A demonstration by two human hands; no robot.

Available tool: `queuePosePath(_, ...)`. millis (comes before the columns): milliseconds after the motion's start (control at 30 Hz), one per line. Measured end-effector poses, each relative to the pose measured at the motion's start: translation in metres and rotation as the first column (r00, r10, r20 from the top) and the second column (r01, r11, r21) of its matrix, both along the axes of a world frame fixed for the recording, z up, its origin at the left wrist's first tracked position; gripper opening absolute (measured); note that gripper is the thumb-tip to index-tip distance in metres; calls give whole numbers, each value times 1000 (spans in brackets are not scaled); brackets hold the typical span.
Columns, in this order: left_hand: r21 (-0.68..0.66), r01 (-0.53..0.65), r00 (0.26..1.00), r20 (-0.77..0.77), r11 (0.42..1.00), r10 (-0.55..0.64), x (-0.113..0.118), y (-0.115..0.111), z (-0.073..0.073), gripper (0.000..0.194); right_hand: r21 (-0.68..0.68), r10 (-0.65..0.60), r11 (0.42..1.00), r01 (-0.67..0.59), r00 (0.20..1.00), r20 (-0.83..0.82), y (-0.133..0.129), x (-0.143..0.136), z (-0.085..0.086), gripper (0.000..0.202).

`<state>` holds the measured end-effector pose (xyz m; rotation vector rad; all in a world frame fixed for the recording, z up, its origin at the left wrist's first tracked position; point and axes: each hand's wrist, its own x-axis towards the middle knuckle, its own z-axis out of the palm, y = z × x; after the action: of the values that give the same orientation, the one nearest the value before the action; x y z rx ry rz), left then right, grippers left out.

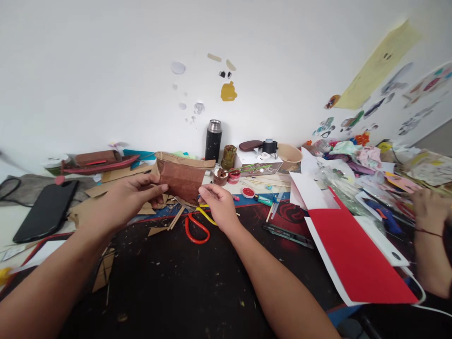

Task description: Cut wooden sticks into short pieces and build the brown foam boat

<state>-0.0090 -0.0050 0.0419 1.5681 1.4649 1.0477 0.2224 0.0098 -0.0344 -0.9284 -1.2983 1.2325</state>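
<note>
Between my two hands a brown-painted piece of cardboard (181, 181) is held up above the desk. My left hand (132, 200) pinches its left edge between thumb and fingers. At its lower right corner, my right hand (219, 205) grips with thumb and fingertips. Bare tan cardboard shows along the top edge, and the back side is hidden. Just below the piece lie scissors with a red handle (197, 230) and a yellow handle, partly covered by my right hand. Thin wooden sticks (176, 217) and cardboard scraps lie beside them.
A black flask (213, 141), small paint pots (221, 176) and a round bowl (289, 157) stand along the wall. A box cutter (287, 235) and red paper (356, 259) lie right; a phone (45, 212) and red model boat (100, 167) left. Another person's hand (429, 209) is far right.
</note>
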Motion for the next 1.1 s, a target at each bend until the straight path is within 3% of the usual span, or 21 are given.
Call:
queuePosePath(233, -52, 62, 992, 113, 997, -56, 2, 1, -9, 53, 153, -123, 983, 105, 987, 108, 3, 2, -5, 27)
queuePosePath(433, -32, -90, 976, 196, 995, 94, 10, 0, -11, 71, 270, -187, 954, 133, 965, 186, 0, 1, -5, 21)
queuePosePath(600, 2, -160, 974, 163, 987, 158, 10, -1, -19, 71, 62, -24, 998, 20, 997, 74, -3, -3, -1, 25)
queuePosePath(767, -9, -98, 961, 257, 995, 97, 20, -3, -24, 64, -131, 65, 988, -77, 994, -89, -5, -6, 1, 39)
queuePosePath(900, -18, -86, 915, 394, 996, 86, 26, -5, -24, 54, -182, 49, 980, -81, 984, -169, -3, -6, 0, 49)
queuePosePath(1100, -55, -78, 886, 453, 995, 94, 26, -2, -38, 53, -204, 63, 974, -101, 981, -185, -3, -5, 0, 54)
